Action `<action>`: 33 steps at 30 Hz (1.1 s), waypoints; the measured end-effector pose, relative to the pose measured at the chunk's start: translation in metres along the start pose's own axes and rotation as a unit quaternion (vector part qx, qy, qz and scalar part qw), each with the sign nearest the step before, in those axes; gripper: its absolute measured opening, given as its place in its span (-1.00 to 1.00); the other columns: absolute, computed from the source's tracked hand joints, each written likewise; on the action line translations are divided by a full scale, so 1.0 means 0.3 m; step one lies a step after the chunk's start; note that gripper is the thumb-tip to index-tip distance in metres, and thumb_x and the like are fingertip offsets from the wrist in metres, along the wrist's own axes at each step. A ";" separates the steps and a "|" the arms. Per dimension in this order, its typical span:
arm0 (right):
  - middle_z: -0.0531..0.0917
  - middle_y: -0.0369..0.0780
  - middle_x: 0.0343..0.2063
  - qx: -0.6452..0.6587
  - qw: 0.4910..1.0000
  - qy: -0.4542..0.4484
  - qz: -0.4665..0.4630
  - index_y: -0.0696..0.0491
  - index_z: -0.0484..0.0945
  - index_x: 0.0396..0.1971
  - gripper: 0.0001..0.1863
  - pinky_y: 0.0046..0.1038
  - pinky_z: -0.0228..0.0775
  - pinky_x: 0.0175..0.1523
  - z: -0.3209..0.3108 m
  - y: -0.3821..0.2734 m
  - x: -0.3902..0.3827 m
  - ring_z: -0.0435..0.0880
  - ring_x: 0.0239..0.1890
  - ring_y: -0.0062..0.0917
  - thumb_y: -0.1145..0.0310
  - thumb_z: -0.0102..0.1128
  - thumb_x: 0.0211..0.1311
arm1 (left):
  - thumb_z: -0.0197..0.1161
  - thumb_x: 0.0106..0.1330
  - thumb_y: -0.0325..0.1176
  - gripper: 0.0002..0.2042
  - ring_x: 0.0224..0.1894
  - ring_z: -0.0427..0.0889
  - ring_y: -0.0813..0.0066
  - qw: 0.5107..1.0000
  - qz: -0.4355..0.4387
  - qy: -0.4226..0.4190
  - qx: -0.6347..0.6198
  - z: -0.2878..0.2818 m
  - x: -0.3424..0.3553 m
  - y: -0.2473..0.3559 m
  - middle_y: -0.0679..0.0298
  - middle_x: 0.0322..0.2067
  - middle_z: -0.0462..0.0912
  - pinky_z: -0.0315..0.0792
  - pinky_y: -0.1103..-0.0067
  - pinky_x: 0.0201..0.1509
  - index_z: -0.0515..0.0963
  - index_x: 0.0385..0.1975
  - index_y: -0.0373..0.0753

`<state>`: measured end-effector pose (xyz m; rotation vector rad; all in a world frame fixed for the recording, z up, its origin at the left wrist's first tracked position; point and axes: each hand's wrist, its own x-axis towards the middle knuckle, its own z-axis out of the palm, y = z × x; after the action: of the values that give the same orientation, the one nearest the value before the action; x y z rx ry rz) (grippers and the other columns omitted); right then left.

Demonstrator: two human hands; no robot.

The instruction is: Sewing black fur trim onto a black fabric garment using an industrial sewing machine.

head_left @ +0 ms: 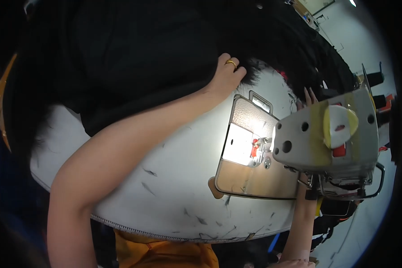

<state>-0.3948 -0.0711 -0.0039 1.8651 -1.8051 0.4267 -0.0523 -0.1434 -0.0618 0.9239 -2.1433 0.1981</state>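
My left hand (pixel 228 73), with a gold-coloured ring, has its fingers curled on the fur-edged black garment (pixel 152 53) spread over the white tabletop (pixel 174 178). My right forearm runs up under the sewing machine (pixel 326 134); beyond its head my right hand (pixel 307 98) shows stretched fingers beside the black cloth, its palm hidden. The lit metal bed plate (pixel 241 174) of the machine lies between my arms, with a small red part (pixel 254 147) near the needle area.
Loose dark tufts (pixel 201 219) are scattered on the tabletop, and a zipper-like strip runs along its near edge. Orange cloth (pixel 165 250) shows below that edge, dark items crowd the right side, and a pale floor (pixel 366 40) is at upper right.
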 end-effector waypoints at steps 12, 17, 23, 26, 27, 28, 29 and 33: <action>0.54 -0.03 0.04 -0.020 0.989 -0.111 0.095 0.12 0.55 -0.01 -0.59 -0.27 0.36 0.10 0.111 0.161 0.075 0.51 0.08 -0.10 0.15 0.11 0.29 | 0.26 0.01 -0.40 -0.78 -0.09 0.47 0.46 0.983 -0.017 -0.027 0.183 0.030 0.017 0.062 0.45 -0.22 0.53 0.32 0.14 0.07 0.53 -0.30 -0.01; 0.64 0.00 -0.22 0.020 1.000 -0.009 -0.002 0.24 0.58 -0.22 -0.65 -0.32 0.46 -0.09 -0.051 -0.037 -0.030 0.65 -0.17 -0.17 0.21 0.22 0.21 | 0.27 0.03 -0.38 -0.71 -0.01 0.45 0.41 0.997 -0.015 -0.043 0.068 0.060 0.032 0.017 0.41 -0.15 0.53 0.27 0.14 0.12 0.52 -0.19 0.01; 0.64 -0.02 -0.30 0.181 0.982 0.039 -0.041 0.17 0.58 -0.27 -0.69 -0.25 0.47 -0.15 -0.128 -0.237 -0.207 0.64 -0.25 -0.14 0.23 0.22 0.13 | 0.38 0.03 -0.32 -0.47 0.14 0.43 0.28 0.985 0.154 0.035 -0.066 -0.153 0.029 0.015 0.28 0.04 0.48 0.24 0.28 0.25 0.44 0.08 -0.11; 0.64 -0.03 -0.35 0.280 0.955 0.072 -0.064 0.14 0.57 -0.29 -0.71 -0.22 0.47 -0.19 -0.116 -0.357 -0.262 0.64 -0.29 -0.12 0.24 0.22 0.09 | 0.33 0.07 -0.45 -0.58 0.07 0.46 0.25 0.961 0.237 0.007 -0.139 -0.190 -0.033 0.097 0.23 -0.04 0.50 0.36 0.34 0.14 0.47 -0.02 -0.19; 0.64 -0.04 -0.36 0.307 0.945 0.083 -0.071 0.13 0.57 -0.30 -0.72 -0.21 0.48 -0.20 -0.113 -0.402 -0.263 0.64 -0.31 -0.12 0.24 0.22 0.08 | 0.31 0.08 -0.48 -0.62 0.06 0.46 0.20 0.959 0.221 -0.053 -0.166 -0.186 -0.051 0.123 0.17 -0.05 0.51 0.38 0.34 0.11 0.48 -0.05 -0.24; 0.63 -0.04 -0.37 0.343 0.931 0.096 -0.080 0.12 0.57 -0.30 -0.72 -0.20 0.48 -0.21 -0.112 -0.448 -0.260 0.64 -0.32 -0.12 0.24 0.22 0.07 | 0.27 0.09 -0.51 -0.65 0.04 0.47 0.13 0.962 0.130 -0.139 -0.196 -0.180 -0.062 0.134 0.11 -0.07 0.52 0.39 0.35 0.08 0.47 -0.07 -0.30; 0.63 -0.04 -0.39 0.377 0.916 0.108 -0.087 0.11 0.57 -0.31 -0.73 -0.19 0.48 -0.22 -0.117 -0.488 -0.258 0.64 -0.34 -0.11 0.24 0.23 0.05 | 0.24 0.11 -0.54 -0.68 0.02 0.48 0.06 0.949 0.016 -0.252 -0.189 -0.176 -0.067 0.138 0.05 -0.09 0.52 0.40 0.35 0.05 0.47 -0.09 -0.36; 0.63 -0.06 -0.39 0.309 0.946 0.000 -0.099 0.04 0.56 -0.24 -0.75 -0.19 0.49 -0.24 -0.184 -0.516 -0.242 0.65 -0.35 -0.14 0.24 0.18 0.12 | 0.19 0.17 -0.56 -0.76 -0.11 0.56 -0.03 0.974 0.090 -0.165 -0.126 -0.236 -0.081 0.092 -0.03 -0.17 0.59 0.43 0.35 -0.04 0.49 -0.15 -0.39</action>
<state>-0.2399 0.0184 -0.0201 2.4260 -1.5644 1.0055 -0.0181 -0.0807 -0.0264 0.6480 -2.4903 -0.1494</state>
